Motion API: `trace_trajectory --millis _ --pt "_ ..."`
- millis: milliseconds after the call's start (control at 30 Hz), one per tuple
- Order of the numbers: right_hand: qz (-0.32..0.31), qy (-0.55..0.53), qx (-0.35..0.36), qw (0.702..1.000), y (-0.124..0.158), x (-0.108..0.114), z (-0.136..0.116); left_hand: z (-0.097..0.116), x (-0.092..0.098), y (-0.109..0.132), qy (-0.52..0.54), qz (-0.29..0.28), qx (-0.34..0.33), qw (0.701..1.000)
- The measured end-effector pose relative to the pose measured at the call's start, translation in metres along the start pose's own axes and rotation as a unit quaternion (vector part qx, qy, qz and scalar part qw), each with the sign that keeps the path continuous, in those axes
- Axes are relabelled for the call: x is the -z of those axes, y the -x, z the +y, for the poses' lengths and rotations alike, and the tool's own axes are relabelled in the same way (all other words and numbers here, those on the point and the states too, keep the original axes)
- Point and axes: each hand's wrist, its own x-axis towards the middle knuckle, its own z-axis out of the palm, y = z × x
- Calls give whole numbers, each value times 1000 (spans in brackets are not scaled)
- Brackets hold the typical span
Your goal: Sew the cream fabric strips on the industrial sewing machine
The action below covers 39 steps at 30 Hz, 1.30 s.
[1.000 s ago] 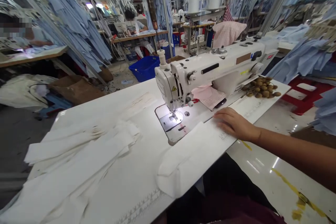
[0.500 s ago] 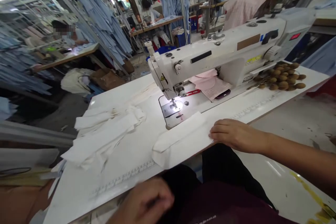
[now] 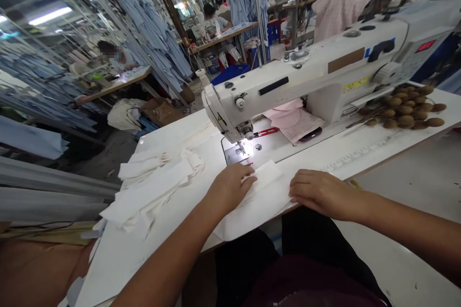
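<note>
A folded white cloth piece [image 3: 259, 204] lies on the white sewing table just below the needle plate [image 3: 236, 153]. My left hand [image 3: 230, 189] is on the cloth's upper left part, with the fingertips close to the plate and pinching the fold. My right hand [image 3: 324, 194] rests flat at the cloth's right edge, fingertips touching it. The needle and presser foot [image 3: 239, 148] of the white industrial sewing machine [image 3: 288, 76] are lit and stand just beyond my left fingers, with no cloth under them.
A pile of white fabric strips [image 3: 151, 192] lies left of my hands on the table [image 3: 118, 268]. Pink fabric [image 3: 291, 122], red-handled snips [image 3: 265, 132] and brown round fruits [image 3: 403, 112] sit behind the machine's head. Co-workers [image 3: 212, 21] sit at tables among hanging blue garments [image 3: 154, 33].
My left hand has come up from the bottom of the view onto the cloth. My right hand stays at the cloth's edge. The view has swung, shifting the machine to the right.
</note>
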Motion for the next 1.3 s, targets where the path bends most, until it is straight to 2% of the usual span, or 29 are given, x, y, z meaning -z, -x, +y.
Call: trace_trajectory --millis 100,233,300,400,500,567,733,867,1000,1300 --pt "-22 -39 -27 999 -1 5 -1 13 -5 -34 39 -11 78 996" --pt "1 -77 -40 996 -5 9 -3 19 -14 -53 90 -34 82 992" --pt "33 -94 -40 994 -10 8 -4 17 -16 -53 101 -20 53 993" --pt "74 -107 -60 990 -21 3 -3 13 -17 -47 95 22 -27 995" --pt "88 -120 -119 982 -33 -3 -2 9 -16 -39 96 85 -112 985" --pt "102 -141 -167 971 -41 -6 -2 9 -15 -32 122 119 -144 975" --pt "141 -180 -205 952 -54 -9 -6 11 -12 -14 152 130 -128 971" --pt "164 -183 -227 942 -57 -10 -6 9 -13 -10 182 134 -138 964" --pt "190 -178 -226 939 -58 -12 -6 6 -14 -9 204 138 -141 959" --pt "202 -206 -222 931 -62 -15 -7 7 -9 -5 226 115 -105 962"
